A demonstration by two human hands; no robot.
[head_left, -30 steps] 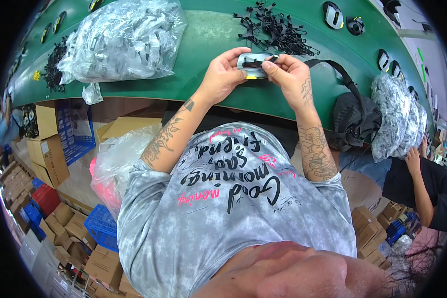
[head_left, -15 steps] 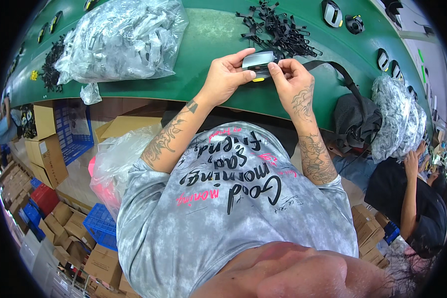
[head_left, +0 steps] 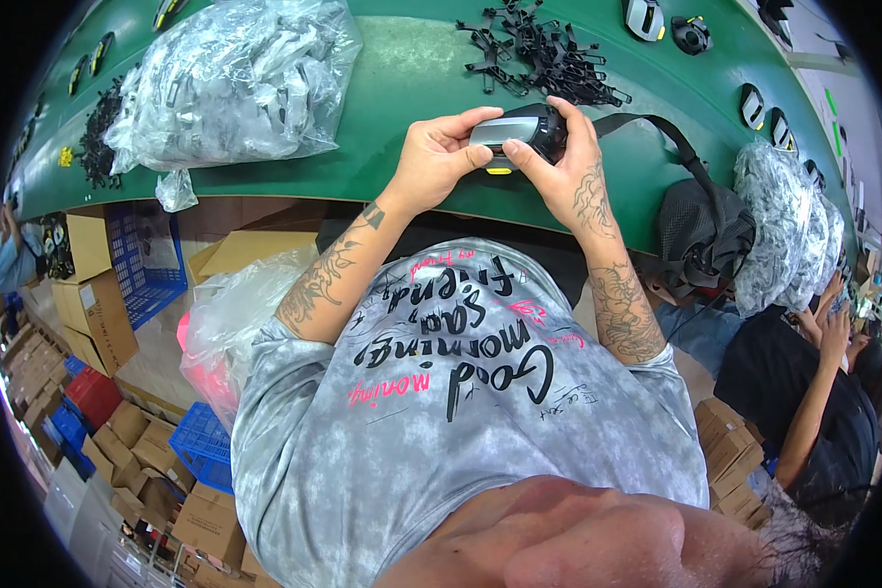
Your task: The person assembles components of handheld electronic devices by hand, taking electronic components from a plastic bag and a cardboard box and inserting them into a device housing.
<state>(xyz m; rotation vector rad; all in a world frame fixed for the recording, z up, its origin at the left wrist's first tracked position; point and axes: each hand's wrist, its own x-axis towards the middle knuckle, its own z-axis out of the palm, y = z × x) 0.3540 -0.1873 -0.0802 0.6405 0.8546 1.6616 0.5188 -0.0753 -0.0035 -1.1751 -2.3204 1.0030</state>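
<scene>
Over the near edge of the green table, both my hands hold a small rounded housing with a silver-grey top, black body and yellow tab [head_left: 515, 130]. My left hand [head_left: 437, 161] grips its left end between thumb and fingers. Around the black right end curl the fingers of my right hand [head_left: 570, 162], its thumb pressing on the front side. The undersides of my fingers are hidden. Just beyond lies a heap of black plastic clips or brackets [head_left: 549, 61].
A large clear bag of wrapped parts [head_left: 235, 93] lies left on the green table [head_left: 402, 73]. Similar housings [head_left: 645, 20] stand at the far right. A black mesh bag with a strap [head_left: 701, 220] hangs at the right edge beside another clear bag [head_left: 786, 230]. A co-worker [head_left: 794, 392] sits right.
My right fingers have moved from a pinch at the housing's front to a wrap around its right end. The housing has turned slightly, showing more of its black end.
</scene>
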